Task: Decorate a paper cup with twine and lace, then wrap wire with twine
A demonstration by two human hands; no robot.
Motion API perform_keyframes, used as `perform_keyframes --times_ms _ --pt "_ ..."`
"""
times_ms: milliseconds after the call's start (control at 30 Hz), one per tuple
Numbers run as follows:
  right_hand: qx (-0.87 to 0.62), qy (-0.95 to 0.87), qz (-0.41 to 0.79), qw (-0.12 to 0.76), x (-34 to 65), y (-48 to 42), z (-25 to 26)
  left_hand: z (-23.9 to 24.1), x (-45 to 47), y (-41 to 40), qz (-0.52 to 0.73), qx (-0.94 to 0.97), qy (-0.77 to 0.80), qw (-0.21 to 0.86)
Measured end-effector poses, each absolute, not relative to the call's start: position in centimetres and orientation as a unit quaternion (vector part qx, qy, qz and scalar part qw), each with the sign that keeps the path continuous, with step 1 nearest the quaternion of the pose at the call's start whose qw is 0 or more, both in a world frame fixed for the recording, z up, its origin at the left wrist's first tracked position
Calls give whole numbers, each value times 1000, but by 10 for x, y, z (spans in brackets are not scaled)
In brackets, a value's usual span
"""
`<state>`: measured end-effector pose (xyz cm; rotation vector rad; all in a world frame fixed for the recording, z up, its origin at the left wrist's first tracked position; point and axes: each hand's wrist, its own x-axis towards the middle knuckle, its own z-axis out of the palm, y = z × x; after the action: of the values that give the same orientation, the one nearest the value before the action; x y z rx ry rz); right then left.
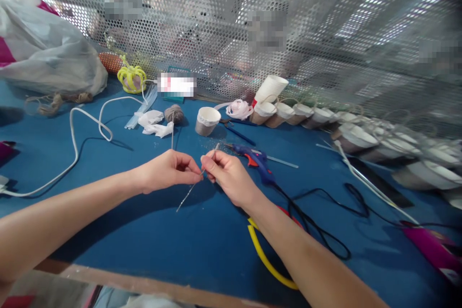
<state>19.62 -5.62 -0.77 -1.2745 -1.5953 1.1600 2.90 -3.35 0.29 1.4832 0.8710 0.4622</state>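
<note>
My left hand (pixel 173 169) and my right hand (pixel 225 173) meet above the middle of the blue table, fingertips close together. Both pinch a thin grey strand (pixel 186 197); one end slants down to the lower left and looks silvery and twisted, and the other pokes up past my right fingers. Whether it is yarn or yarn over wire, I cannot tell. From a ball of grey yarn (pixel 174 114), a line of yarn (pixel 172 135) runs down behind my left hand. Just beyond the hands stands a cup (pixel 207 124) with a white rim and grey-brown sides.
A blue hot glue gun (pixel 258 160) lies right of my hands, its black cord trailing rightward. Pliers (pixel 240 132), a pink-white ribbon coil (pixel 239 109) and several wrapped cups (pixel 355 134) line the back. Crumpled white scraps (pixel 155 122) and a white cable (pixel 74 130) are left.
</note>
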Motion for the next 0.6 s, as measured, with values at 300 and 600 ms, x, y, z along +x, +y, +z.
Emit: perform_keyframes --times_ms 300,600 --pt "-497 -628 459 385 195 -55 -8 5 28 -31 185 730 349 558" --pt "-517 -622 436 394 196 -54 -10 6 32 -34 209 769 383 467"
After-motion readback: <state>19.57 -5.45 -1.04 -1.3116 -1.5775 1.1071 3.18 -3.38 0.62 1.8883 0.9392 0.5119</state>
